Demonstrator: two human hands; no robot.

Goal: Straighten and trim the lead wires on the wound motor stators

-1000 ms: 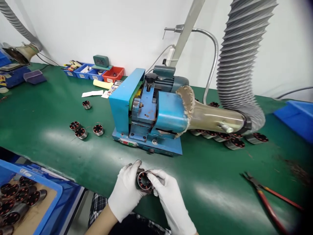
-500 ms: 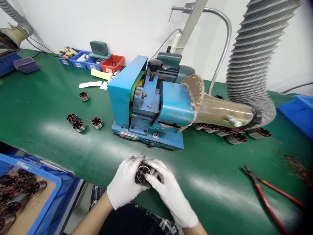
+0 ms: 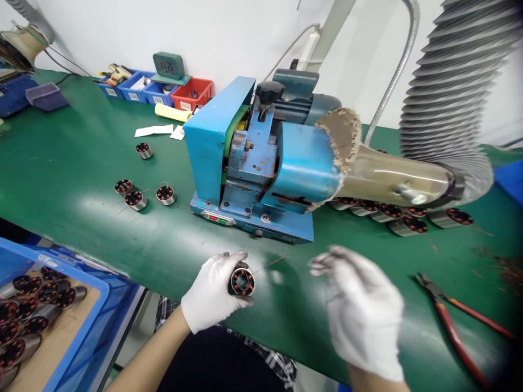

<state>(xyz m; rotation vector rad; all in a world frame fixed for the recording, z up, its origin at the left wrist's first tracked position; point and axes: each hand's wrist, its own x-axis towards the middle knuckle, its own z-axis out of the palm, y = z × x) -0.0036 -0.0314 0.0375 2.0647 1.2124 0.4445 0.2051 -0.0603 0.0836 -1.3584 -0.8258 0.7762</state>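
Note:
My left hand (image 3: 216,291), in a white glove with darkened fingertips, is closed around the side of a motor stator (image 3: 242,281). Its round open end, with copper windings inside a metal ring, faces up toward me. A thin copper wire (image 3: 269,263) sticks out from it to the right. My right hand (image 3: 359,299), also gloved, is apart from the stator, over the bench between it and the red-handled cutting pliers (image 3: 439,305). Its fingers are curled and smeared by motion; whether anything is in them cannot be made out.
A blue belt machine (image 3: 249,169) stands ahead, joined to a duct (image 3: 392,174). Several stators (image 3: 408,225) sit to its right, others (image 3: 135,200) to its left. A blue bin (image 3: 92,310) at lower left holds more. Small trays (image 3: 192,95) and a clock (image 3: 168,65) are behind.
My right hand has let go of the stator and moved right toward the pliers. The stator stays in my left hand, its wire now visible. The view has shifted slightly.

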